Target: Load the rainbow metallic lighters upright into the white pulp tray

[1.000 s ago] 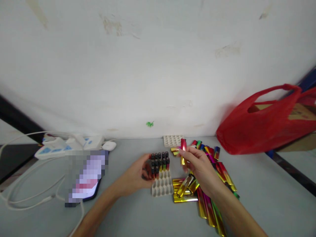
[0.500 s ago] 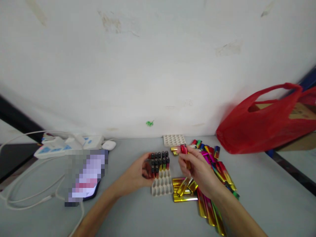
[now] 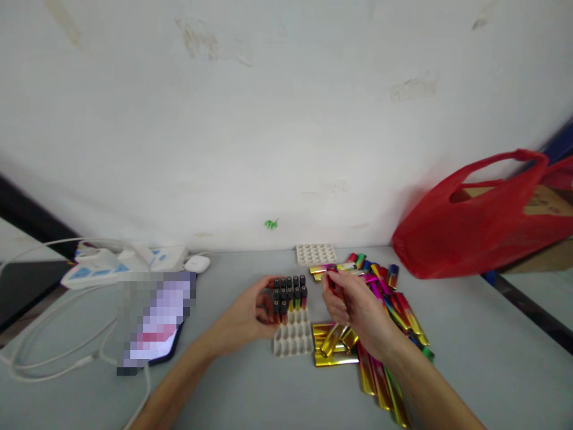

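Note:
My left hand (image 3: 248,310) is curled against the left side of a white moulded tray (image 3: 293,341), its fingers and thumb gripping around the lighters at that edge. Several lighters (image 3: 290,291) with black tops and shiny coloured bodies stand upright in the tray's far rows; its near hollows hold nothing. To the right of the tray, my right hand (image 3: 351,298) is raised and closed around a red lighter (image 3: 332,270), mostly hidden by the fingers. Beneath and beyond that hand lies a pile of shiny multicoloured casings (image 3: 405,310), with gold ones (image 3: 335,352) nearest the tray.
A second white tray (image 3: 316,254) lies by the wall. On the right leans a red bag (image 3: 474,227) with cardboard in it. At left are a phone (image 3: 161,322), a power strip (image 3: 165,258), a white earbud case (image 3: 197,263) and looped white cables (image 3: 58,377).
My right hand has turned, and its fingers now cover more of the red lighter. My left hand stays at the tray, which has barely shifted.

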Available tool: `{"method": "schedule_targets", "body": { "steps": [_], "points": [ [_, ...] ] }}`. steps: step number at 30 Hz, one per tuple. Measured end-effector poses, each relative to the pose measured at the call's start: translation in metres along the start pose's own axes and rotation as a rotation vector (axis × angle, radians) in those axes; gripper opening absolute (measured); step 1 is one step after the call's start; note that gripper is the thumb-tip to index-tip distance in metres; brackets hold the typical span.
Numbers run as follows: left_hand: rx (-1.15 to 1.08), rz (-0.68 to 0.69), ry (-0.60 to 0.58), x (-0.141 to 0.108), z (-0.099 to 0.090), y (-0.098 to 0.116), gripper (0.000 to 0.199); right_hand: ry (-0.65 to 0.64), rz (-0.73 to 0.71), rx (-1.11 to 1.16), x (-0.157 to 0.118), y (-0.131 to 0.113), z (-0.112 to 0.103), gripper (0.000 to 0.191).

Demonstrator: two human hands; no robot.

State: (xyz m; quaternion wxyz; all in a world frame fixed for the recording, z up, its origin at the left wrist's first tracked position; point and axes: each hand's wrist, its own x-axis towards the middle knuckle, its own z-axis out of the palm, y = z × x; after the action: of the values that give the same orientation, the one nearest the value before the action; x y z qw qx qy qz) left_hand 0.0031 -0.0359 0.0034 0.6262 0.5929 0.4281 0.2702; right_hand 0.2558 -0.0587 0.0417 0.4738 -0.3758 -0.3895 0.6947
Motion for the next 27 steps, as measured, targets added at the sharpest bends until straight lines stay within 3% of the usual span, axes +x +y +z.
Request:
{"method": "schedule_targets", "body": {
  "steps": [14, 27],
  "points": [
    [0.030, -0.005, 0.025, 0.001, -0.002, -0.005, 0.093, -0.088, 0.166, 0.062, 0.000, 0.005, -0.001, 0.060],
    [0.019, 0.007, 0.025, 0.004, -0.002, -0.009, 0.093, -0.190, 0.209, 0.118, 0.003, 0.014, -0.001, 0.055]
  ]
}}
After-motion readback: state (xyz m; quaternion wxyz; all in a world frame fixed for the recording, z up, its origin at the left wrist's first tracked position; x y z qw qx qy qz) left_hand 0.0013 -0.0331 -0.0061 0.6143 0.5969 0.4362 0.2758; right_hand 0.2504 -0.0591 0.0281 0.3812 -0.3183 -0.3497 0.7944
